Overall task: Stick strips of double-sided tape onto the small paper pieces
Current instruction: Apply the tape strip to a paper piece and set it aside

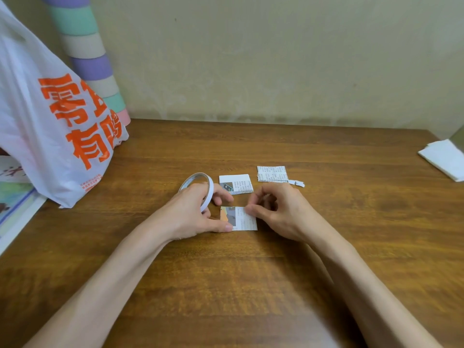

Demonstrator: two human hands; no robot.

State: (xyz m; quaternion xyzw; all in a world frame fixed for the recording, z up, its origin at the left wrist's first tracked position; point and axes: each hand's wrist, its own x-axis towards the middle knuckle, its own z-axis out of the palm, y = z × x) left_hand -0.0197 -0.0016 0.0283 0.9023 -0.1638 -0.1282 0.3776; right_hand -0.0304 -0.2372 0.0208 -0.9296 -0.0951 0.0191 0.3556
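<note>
Head view, looking down onto brown wood-grain table (pixel 251 285) set against pale yellowish wall (pixel 276 59).

Left hand (pixel 190 214): curled round thin white ring-shaped roll of double-sided tape (pixel 198 175), fingers through the ring, roll tilted above the knuckles. Thumb laid flat, tip pressing lower left corner of small square printed paper piece (pixel 247 221).

Paper piece: flat on table between both hands, near centre of view. Grey and orange picture patch on left part, fine print on right.

Right hand (pixel 278 212): fingers curled narrow, thumb and forefinger tips together at upper right edge of paper piece. Cannot tell whether pinching the paper, holding a tape strip, or only touching.

Behind the hands: small stack of folded printed papers (pixel 236 184), just beside the roll. Further right, second stack of text-printed squares (pixel 272 174), with tiny torn white scrap (pixel 296 183) at its lower right corner.

Left side of table: slumped white plastic bag with large orange characters (pixel 50 121). Behind it, leaning against wall, tall tube banded in purple, mint, beige and pink (pixel 88 59). Beside the bag's near edge, flat colour-printed sheets (pixel 12 202) at table's left edge.

Far right edge: folded white tissue (pixel 444 158), well apart from the paper stacks.
</note>
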